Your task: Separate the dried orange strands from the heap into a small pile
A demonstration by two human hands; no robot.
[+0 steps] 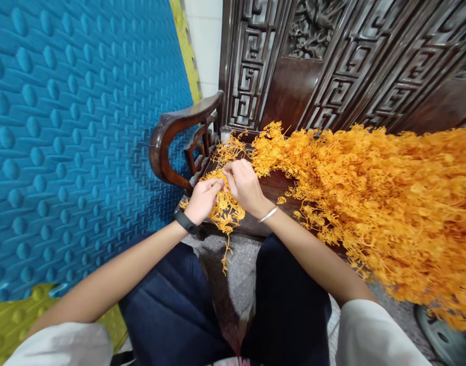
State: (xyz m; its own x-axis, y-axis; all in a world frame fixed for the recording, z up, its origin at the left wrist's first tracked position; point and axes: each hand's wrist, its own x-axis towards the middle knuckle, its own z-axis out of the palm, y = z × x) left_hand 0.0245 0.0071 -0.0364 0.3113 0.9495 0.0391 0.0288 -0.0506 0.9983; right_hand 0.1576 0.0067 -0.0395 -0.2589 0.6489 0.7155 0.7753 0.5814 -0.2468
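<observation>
Both my hands are close together over a small heap of orange plastic flower pieces (227, 211) at the front edge of a dark wooden bench seat (273, 188). My left hand (205, 200), with a black band on its wrist, is closed in a pinch on one of the orange pieces. Just up and to the right, my right hand (246, 185) has thumb and fingertips pressed together; whatever sits between them is too small to make out. A thin strand of the pieces dangles over the seat edge between my knees.
A large mass of the same orange pieces (389, 203) covers the right of the bench. Behind rises a carved wooden backrest (293, 84). A curved armrest (162, 147) stands left, beside blue textured foam matting (84, 127). A round dark base (442, 335) is at lower right.
</observation>
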